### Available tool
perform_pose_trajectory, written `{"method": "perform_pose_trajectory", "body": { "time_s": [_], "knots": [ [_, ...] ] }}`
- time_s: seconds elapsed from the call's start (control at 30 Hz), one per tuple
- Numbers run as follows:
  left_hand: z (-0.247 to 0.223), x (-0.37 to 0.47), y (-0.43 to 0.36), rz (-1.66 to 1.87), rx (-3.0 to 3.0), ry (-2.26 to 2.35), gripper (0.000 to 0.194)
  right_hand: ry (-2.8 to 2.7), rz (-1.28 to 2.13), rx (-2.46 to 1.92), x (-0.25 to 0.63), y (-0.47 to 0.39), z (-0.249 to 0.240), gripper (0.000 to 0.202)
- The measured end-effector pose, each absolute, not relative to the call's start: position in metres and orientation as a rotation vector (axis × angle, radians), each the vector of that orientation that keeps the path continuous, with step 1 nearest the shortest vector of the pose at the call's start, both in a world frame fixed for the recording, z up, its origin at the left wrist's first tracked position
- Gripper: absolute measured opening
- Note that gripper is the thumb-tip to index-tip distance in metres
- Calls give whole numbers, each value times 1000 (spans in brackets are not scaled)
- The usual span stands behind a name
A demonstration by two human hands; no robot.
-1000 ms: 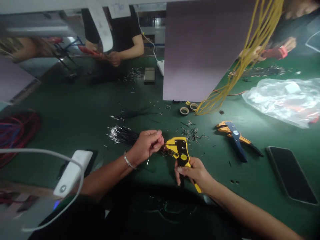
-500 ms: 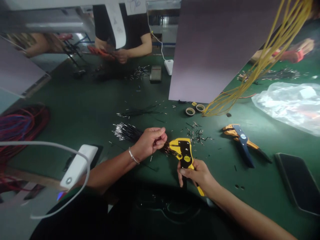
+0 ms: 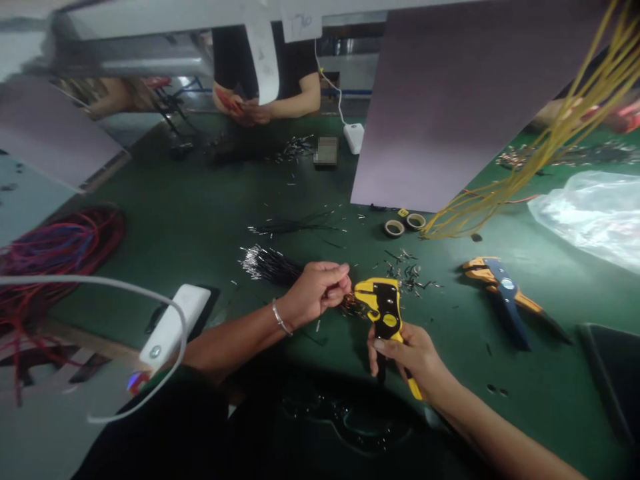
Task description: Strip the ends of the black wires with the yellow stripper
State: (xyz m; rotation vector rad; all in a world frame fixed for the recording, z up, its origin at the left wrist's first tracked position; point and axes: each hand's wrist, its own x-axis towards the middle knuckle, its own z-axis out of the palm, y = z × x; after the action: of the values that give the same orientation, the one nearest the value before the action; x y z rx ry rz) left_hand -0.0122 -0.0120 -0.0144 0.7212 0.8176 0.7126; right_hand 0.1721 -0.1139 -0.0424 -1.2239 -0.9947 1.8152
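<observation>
My right hand (image 3: 407, 357) is wrapped round the handles of a yellow and black wire stripper (image 3: 385, 310), its jaws pointing up and left. Just left of the jaws, my left hand (image 3: 323, 290) is closed in a pinch, its fingertips pressed together. A thin black wire (image 3: 319, 319) with a bright tip shows below the left palm and seems to be held there; its other end is hidden. Under and behind this hand lies a bundle of black wires (image 3: 275, 265) with shiny ends on the left. Bare copper-coloured ends (image 3: 351, 305) show between hand and stripper.
Cut black scraps (image 3: 413, 275) lie beyond the stripper, near two tape rolls (image 3: 395, 229). A blue and orange wire stripper (image 3: 505, 287) and a dark phone-like slab (image 3: 610, 373) lie right. Yellow wires (image 3: 530, 157) hang by a panel (image 3: 425, 107). Opposite, a co-worker's hands (image 3: 255, 112) hold a red-handled tool.
The whole scene has shifted right as my head turned left. Both my hands keep nearly the same pose and place over the table. The co-worker's hands opposite have drawn closer together.
</observation>
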Motion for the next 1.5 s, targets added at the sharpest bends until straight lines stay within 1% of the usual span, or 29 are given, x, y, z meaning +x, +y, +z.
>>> {"method": "perform_pose_trajectory", "body": {
  "time_s": [0.2,0.4,0.73,0.8,0.83,0.93,1.0,1.07,1.13,1.27,1.5],
  "knots": [
    [-22,-21,1,710,738,754,31,-1156,1812,-1162,169,-120,-43,26],
    [-18,-18,-3,681,734,720,31,-1151,1713,-1239,172,-114,-49,27],
    [-12,-18,-6,650,705,696,31,-1197,1686,-1283,171,-119,-59,25],
    [-6,-20,-8,636,719,664,30,-1316,1570,-1339,173,-120,-56,19],
    [-3,-20,-10,633,731,644,30,-1407,1455,-1375,174,-121,-54,16],
    [8,-21,-16,626,779,579,32,-1687,991,-1440,178,-125,-50,9],
    [12,-22,-20,612,805,543,34,-1806,760,-1424,179,-128,-50,7],
    [15,-23,-24,578,823,514,35,-1905,625,-1373,179,-132,-52,9],
    [16,-25,-25,534,842,488,36,-1981,506,-1300,177,-135,-53,16],
    [18,-28,-25,504,877,482,37,-2029,393,-1209,176,-137,-52,21],
    [23,-28,-22,525,909,474,37,-2081,447,-1237,176,-133,-43,26]
  ]
}}
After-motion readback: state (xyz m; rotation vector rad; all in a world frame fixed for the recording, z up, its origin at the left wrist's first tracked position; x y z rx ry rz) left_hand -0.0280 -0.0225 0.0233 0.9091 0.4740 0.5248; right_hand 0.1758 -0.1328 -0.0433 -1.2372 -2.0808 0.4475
